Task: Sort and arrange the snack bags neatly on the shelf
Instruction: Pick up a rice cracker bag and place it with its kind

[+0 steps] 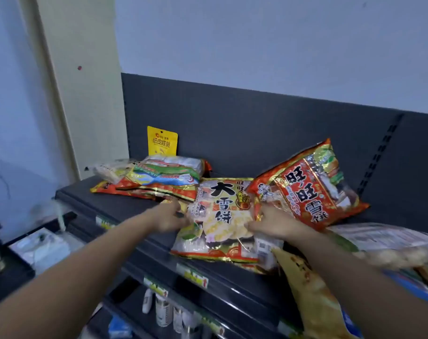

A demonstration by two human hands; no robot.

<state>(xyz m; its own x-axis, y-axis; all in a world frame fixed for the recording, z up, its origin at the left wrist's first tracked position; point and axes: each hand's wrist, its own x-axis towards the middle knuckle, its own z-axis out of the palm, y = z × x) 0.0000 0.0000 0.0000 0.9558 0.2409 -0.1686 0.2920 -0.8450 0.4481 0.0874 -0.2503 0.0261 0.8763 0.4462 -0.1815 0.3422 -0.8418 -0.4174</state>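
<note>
A large rice-cracker bag with black characters lies flat in the middle of the dark shelf. My left hand grips its left edge and my right hand grips its right edge. A red rice-cracker bag leans tilted against the back panel just right of it. To the left lies a flat pile of similar bags. A small yellow pouch stands upright against the back panel behind that pile.
More bags lie at the right: a pale one and a yellow-orange one hanging over the shelf front. Price tags line the shelf edge. Bottles stand on the lower shelf. A wall and pillar close the left side.
</note>
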